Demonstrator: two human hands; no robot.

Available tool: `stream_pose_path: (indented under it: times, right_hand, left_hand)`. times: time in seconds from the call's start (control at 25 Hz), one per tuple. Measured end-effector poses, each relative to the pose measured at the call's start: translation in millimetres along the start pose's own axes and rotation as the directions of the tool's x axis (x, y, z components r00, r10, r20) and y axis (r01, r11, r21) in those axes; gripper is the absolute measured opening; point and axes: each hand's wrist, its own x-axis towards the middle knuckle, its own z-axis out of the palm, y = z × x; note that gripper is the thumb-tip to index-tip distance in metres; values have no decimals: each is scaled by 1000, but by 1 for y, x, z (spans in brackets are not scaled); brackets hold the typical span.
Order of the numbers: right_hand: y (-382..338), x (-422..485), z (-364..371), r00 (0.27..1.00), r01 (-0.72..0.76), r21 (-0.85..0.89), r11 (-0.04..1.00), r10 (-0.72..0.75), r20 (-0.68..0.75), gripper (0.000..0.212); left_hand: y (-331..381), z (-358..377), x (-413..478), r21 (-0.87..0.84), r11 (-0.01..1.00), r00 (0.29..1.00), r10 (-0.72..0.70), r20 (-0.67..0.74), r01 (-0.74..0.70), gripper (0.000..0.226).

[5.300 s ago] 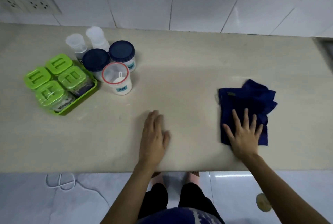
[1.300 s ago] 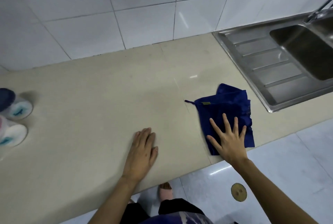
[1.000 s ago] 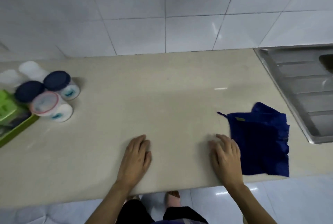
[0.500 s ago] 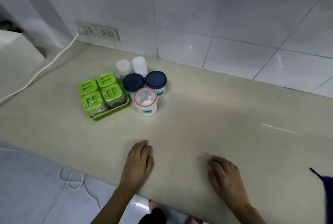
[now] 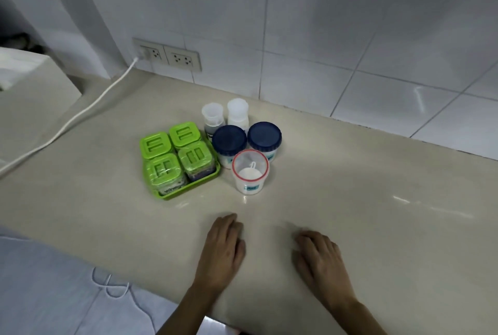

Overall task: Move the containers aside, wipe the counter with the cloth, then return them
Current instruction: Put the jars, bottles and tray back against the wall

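Note:
Both hands rest palm-down on the beige counter (image 5: 363, 200) near its front edge, holding nothing: my left hand (image 5: 222, 248) and my right hand (image 5: 320, 256). Just beyond them stands a clear jar with a red rim (image 5: 250, 171). Behind it are two white jars with dark blue lids (image 5: 229, 140) (image 5: 264, 136) and two small translucent bottles (image 5: 213, 116) (image 5: 237, 112). To their left a green tray (image 5: 186, 190) holds several green-lidded boxes (image 5: 177, 154). The blue cloth is out of view.
A white cable (image 5: 80, 113) runs across the counter's left part from a wall socket (image 5: 167, 55). White tiled wall stands behind the counter. A lower beige surface (image 5: 32, 92) lies at the far left. Floor with a thin cord (image 5: 113, 286) shows below the front edge.
My right hand has come off the blue cloth and lies on the bare counter. The view has swung left to the containers, and the cloth has left the frame.

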Motion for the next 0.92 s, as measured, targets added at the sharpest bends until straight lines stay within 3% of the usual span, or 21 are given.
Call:
stream_pose_path:
  times: [0.16, 0.28, 0.4, 0.6, 0.8, 0.92]
  right_hand:
    - [-38, 69, -6, 1000, 19, 34, 999, -19, -8, 40]
    - [-63, 118, -11, 994, -62, 106, 992, 70, -79, 65]
    - [-80, 154, -10, 990, -137, 154, 979, 141, -19, 88]
    - [-89, 167, 8, 975, -157, 309, 938, 197, -102, 63]
    - [-89, 168, 12, 960, -211, 411, 887, 266, -83, 65]
    - [-66, 155, -9, 943, -228, 460, 858, 312, -113, 62]
  left_hand:
    - [-9, -3, 23, -21, 999, 998, -31, -47, 30, 33]
    - [-18, 4, 28, 10, 999, 999, -38, -33, 38, 34]
    - [-20, 9, 26, 27, 998, 999, -50, -10, 50, 37]
    - [-20, 9, 28, 19, 998, 998, -61, 14, 61, 38]
    - [-18, 7, 27, 58, 997, 999, -45, 10, 45, 37]
    - [3, 9, 36, -2, 1000, 1000, -23, 9, 23, 36]
